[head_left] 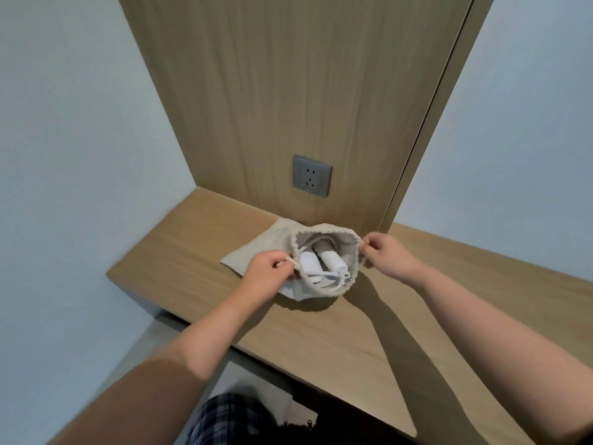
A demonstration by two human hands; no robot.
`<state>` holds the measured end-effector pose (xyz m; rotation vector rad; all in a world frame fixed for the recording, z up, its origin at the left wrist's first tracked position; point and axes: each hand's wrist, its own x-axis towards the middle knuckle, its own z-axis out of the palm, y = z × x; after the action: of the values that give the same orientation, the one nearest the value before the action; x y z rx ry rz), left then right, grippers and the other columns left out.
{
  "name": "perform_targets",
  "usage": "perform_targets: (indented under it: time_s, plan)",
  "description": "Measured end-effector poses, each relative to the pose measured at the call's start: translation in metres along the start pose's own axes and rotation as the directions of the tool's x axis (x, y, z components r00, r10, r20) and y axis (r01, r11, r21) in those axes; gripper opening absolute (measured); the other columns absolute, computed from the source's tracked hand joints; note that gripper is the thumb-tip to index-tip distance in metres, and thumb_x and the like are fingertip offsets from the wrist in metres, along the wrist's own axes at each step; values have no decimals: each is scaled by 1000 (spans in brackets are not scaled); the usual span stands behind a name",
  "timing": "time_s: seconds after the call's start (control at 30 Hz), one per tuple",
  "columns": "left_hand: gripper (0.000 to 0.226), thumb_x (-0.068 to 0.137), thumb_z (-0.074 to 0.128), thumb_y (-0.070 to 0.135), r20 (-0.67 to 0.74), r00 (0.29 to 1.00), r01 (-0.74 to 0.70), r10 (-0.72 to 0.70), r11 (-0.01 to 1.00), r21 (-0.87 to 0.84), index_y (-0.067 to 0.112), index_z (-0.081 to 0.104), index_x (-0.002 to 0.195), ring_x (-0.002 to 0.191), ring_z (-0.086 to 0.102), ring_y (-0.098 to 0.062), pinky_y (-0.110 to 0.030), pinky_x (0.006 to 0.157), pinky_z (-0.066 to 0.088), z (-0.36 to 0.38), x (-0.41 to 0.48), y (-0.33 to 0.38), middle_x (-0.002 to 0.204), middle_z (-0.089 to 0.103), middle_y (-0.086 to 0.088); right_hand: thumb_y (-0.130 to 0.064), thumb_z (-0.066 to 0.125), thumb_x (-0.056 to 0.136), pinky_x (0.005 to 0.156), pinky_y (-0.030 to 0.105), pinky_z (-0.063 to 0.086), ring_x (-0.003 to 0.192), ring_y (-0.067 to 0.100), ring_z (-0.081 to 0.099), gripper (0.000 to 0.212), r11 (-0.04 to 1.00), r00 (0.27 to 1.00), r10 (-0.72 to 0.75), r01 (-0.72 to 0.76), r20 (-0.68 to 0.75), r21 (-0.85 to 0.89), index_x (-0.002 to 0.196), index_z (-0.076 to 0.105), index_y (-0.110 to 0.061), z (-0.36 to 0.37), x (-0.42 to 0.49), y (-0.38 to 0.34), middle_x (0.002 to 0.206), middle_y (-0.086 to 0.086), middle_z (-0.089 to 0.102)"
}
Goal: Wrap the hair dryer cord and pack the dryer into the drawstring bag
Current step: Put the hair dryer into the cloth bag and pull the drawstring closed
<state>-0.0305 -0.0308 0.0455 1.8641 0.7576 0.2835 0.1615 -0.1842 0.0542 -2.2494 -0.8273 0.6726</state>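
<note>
At the open mouth of the drawstring bag (256,247), the left grip (269,268) pinches the drawstring (290,261) on the left side of the rim, while the right grip (383,252) pinches the rim's right edge. Between them, inside the bag, lies the white hair dryer (332,260), its cord (333,281) bundled by the opening. Bag and contents rest on the wooden worktop (353,332). Behind, a grey wall socket (311,180) sits in the wood panel (288,91).
</note>
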Motion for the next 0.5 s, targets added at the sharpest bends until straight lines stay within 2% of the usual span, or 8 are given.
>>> perform_targets:
  time_s: [0.07,0.17,0.23,0.3,0.37,0.43,0.5]
  plan:
    - [36,86,52,-1,-52,999,-6,-4,984,-178,15,66,58,65,57,-16,-31,69,49,-9,7,22,63,64,-3,-20,42,96,68,35,54,66,19,61,24,988,999,11,-3,-47,156,82,57,-8,-16,-1,-19,73,6,62]
    - [46,87,46,0,-123,992,-79,32,912,-404,20,64,49,64,52,-20,-30,62,43,-23,16,65,60,59,-4,-18,35,91,75,48,56,69,26,59,25,946,988,18,33,-155,322,79,55,-7,-45,-1,-49,75,14,59]
    - [53,87,42,-2,-137,988,-134,74,852,-506,20,64,44,63,55,-19,-28,63,45,-31,23,92,56,61,-1,-16,34,90,72,48,56,69,26,55,24,938,982,5,61,-188,342,78,53,-8,-65,-4,-67,75,15,55]
    - [53,88,42,-2,-161,984,-153,74,811,-564,18,63,44,60,57,-15,-29,66,44,-37,29,110,53,60,2,-11,33,91,59,38,54,62,24,51,24,928,979,-14,90,-205,362,74,50,-8,-80,-8,-81,69,12,53]
    - [45,89,45,-1,-193,981,-149,30,749,-645,16,58,50,60,56,-16,-32,69,45,-40,37,119,56,56,-2,-9,34,92,54,32,48,57,22,48,25,917,970,-26,119,-242,380,72,49,-7,-95,-10,-87,66,10,50]
    - [35,90,46,0,-205,979,-148,8,720,-678,10,51,57,55,56,-14,-32,67,47,-43,45,122,55,54,-4,-8,39,93,57,33,46,55,22,46,25,918,956,-39,149,-290,369,71,50,-7,-108,-10,-84,64,9,47]
    - [34,91,46,1,-190,982,-122,-9,736,-666,7,50,58,49,55,-13,-30,63,49,-43,50,122,50,54,-4,-9,48,93,63,36,46,53,23,49,27,944,939,-63,166,-338,284,67,55,-8,-118,-10,-75,60,8,51]
